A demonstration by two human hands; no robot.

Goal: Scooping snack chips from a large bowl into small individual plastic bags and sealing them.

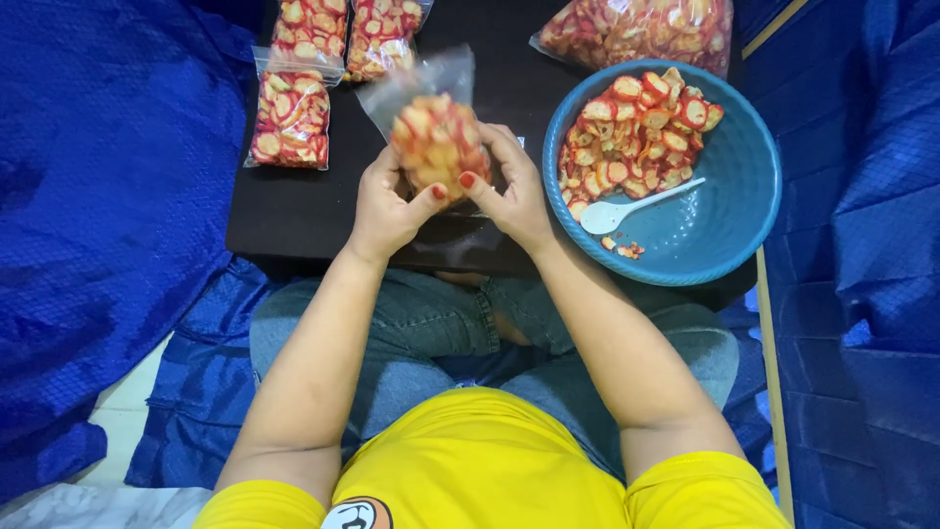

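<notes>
Clear plastic bag of red-edged chips, gripped over the black tabletop by left hand and right hand, fingers closed round it; looks mid-packing, top wants gathering.

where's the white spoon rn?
Head view, right side: the white spoon lies inside the blue bowl, bowl end toward the right hand, just below the pile of red-and-white crackers.
</notes>
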